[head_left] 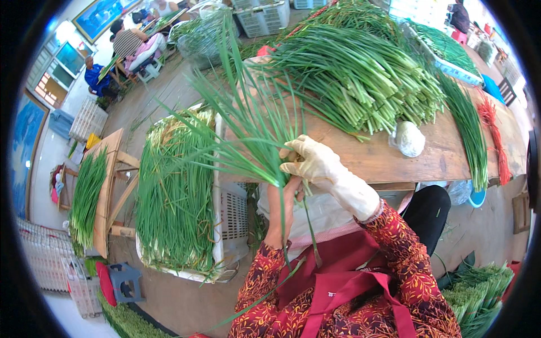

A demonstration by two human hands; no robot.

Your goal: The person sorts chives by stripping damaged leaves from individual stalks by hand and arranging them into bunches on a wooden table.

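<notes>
My left hand (280, 205), bare, is closed round the lower stems of a loose bunch of garlic chives (253, 132), whose leaves fan out up and to the left. My right hand (318, 163) wears a cream glove; its fingers are bent and pinch at the same bunch, just above the left hand. The stem ends are mostly hidden by my hands. A few stray leaves (313, 234) hang below, over my red apron (344, 281). Beyond the hands, a large pile of chives (360, 73) lies on the wooden table (349, 160).
A white ball of wrapped material (408, 139) sits by the pile. Tied chives (463, 129) and red ties (495, 138) lie to the right. At left stands a white crate (232, 217) heaped with chives, beside a wooden stand (107, 208). Other people (132, 45) sit working at the far left.
</notes>
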